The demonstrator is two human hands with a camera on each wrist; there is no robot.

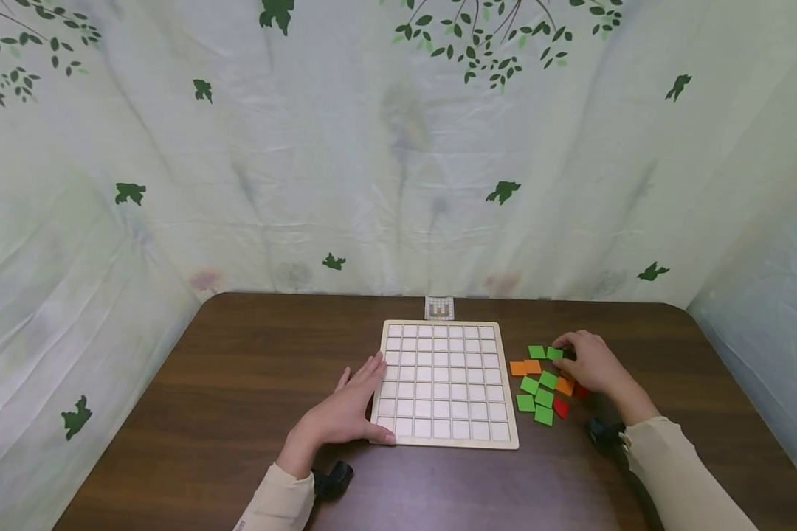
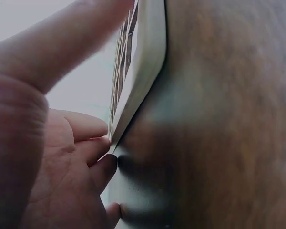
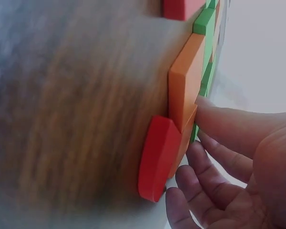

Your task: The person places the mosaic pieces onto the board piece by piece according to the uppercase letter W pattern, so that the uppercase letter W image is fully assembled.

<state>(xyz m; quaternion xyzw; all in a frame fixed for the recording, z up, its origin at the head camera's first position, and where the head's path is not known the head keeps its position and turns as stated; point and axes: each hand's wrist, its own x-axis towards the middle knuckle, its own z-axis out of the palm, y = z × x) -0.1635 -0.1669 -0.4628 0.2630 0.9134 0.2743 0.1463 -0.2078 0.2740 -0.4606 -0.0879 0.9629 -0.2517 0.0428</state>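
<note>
A pale wooden board [image 1: 443,384] with a grid of white squares lies flat on the table. My left hand [image 1: 345,413] rests along its left side, fingers extended at the left edge and thumb at the near left corner. To the right of the board, my right hand [image 1: 592,361] pinches a green square tile [image 1: 554,354] between thumb and index finger at the far end of the tile group. Below that hand, in the right wrist view, are an orange tile [image 3: 185,78] and a red tile [image 3: 157,160]. The hand partly hides some tiles.
Several more green tiles [image 1: 544,398] and orange tiles [image 1: 518,368] lie loosely beside the board, some touching. A small patterned card [image 1: 439,308] lies behind the board on the dark wooden table [image 1: 272,354]. A white curtain [image 1: 345,147] hangs behind the table.
</note>
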